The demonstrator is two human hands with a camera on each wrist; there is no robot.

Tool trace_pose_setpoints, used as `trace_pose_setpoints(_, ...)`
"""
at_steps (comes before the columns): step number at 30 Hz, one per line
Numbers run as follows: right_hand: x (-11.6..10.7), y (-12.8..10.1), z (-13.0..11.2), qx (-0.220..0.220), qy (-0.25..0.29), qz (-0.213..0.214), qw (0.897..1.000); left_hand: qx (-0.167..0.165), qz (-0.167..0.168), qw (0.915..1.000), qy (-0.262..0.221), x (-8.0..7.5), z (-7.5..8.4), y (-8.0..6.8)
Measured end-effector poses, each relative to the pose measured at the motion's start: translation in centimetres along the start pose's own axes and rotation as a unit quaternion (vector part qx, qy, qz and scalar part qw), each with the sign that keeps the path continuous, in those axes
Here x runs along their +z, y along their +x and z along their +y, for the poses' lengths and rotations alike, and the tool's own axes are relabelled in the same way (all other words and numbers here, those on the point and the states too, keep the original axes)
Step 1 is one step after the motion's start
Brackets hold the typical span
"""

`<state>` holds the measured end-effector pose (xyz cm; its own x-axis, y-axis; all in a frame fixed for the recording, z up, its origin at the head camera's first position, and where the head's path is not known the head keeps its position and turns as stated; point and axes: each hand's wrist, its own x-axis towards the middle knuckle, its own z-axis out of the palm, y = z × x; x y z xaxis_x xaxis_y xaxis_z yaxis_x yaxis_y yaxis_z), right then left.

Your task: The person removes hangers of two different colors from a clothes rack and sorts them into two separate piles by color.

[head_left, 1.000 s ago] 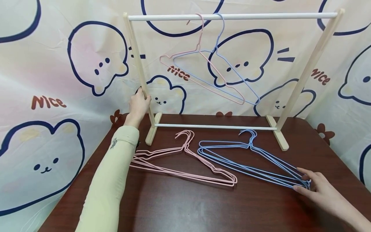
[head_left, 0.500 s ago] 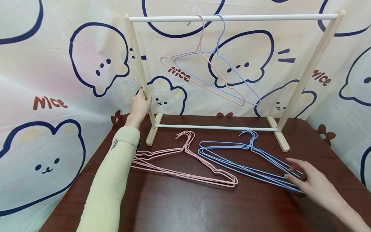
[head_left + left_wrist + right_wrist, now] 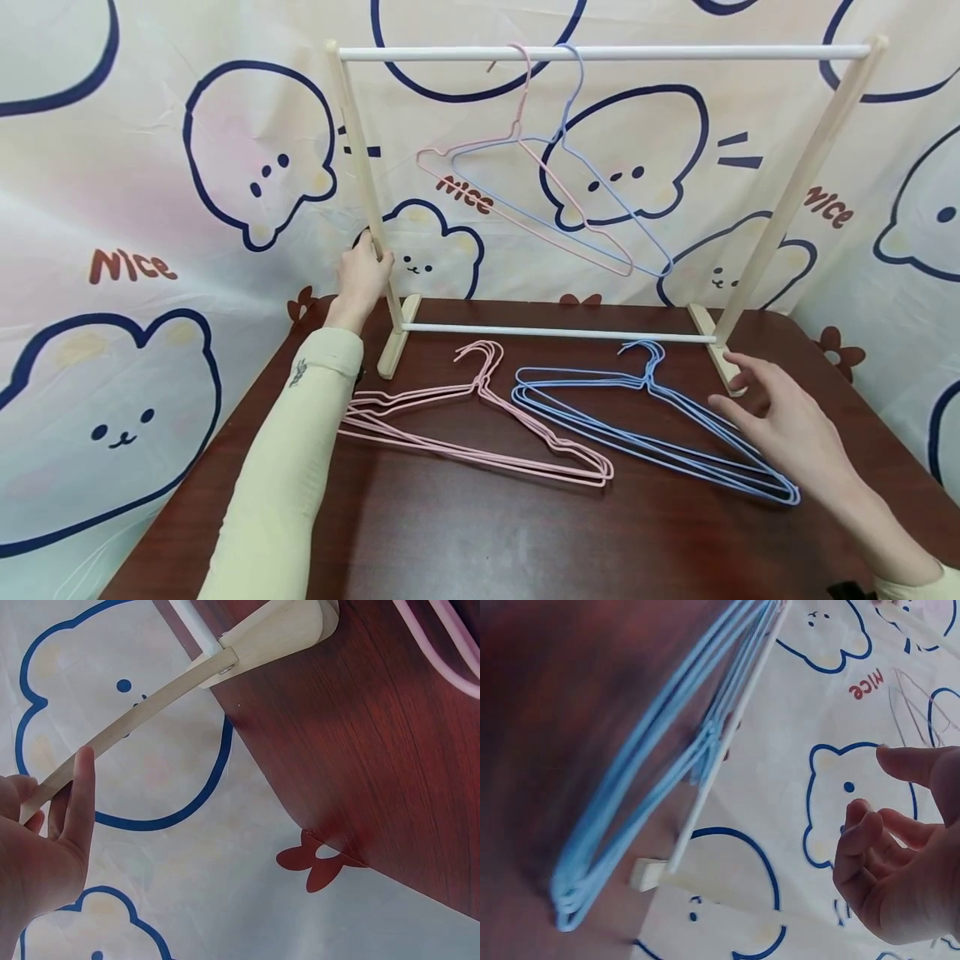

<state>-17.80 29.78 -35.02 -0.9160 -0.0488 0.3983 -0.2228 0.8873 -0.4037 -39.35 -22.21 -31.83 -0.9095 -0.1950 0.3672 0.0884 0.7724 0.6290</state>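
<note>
A wooden rack with a white top rod (image 3: 675, 52) stands at the back of the brown table (image 3: 480, 542). My left hand (image 3: 363, 275) grips its left post (image 3: 358, 158), seen also in the left wrist view as the post (image 3: 150, 712) between the thumb and fingers of the left hand (image 3: 45, 840). My right hand (image 3: 772, 412) hovers open and empty over the right end of a flat stack of blue hangers (image 3: 649, 377), near the rack's right foot (image 3: 722, 358). A stack of pink hangers (image 3: 480, 385) lies to the left. One pink hanger (image 3: 524, 83) and one blue hanger (image 3: 578, 83) hang on the rod.
A cloth backdrop printed with bears (image 3: 150, 208) hangs behind and beside the table. The right wrist view shows the blue hangers (image 3: 645, 795), the rack's lower white rod (image 3: 727, 742) and my right hand (image 3: 900, 862) with loosely curled fingers. The table's left edge (image 3: 270, 787) runs close to the rack's left foot (image 3: 285, 630).
My right hand has lifted off the far end of the blue hangers and moved up and back towards the rack's right foot, holding nothing. The left hand has stayed on the post.
</note>
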Motion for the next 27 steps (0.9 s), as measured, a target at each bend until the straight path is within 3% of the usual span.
trace_pose_setpoints(5, 0.2, 1.9, -1.3, -0.011, -0.008, 0.035, 0.999, -0.002, -0.006, 1.0000, -0.005, 0.3, 0.1, 0.0)
trace_pose_setpoints(17, 1.2, 6.0, -4.3, -0.023, 0.041, 0.118, 0.992, 0.008, 0.002, 1.0000, 0.001, 0.3, 0.2, 0.1)
trace_pose_setpoints(27, 1.3, 8.7, -6.6, -0.043, 0.037, 0.119, 0.991, 0.003, 0.009, 1.0000, 0.003, 0.3, 0.2, 0.1)
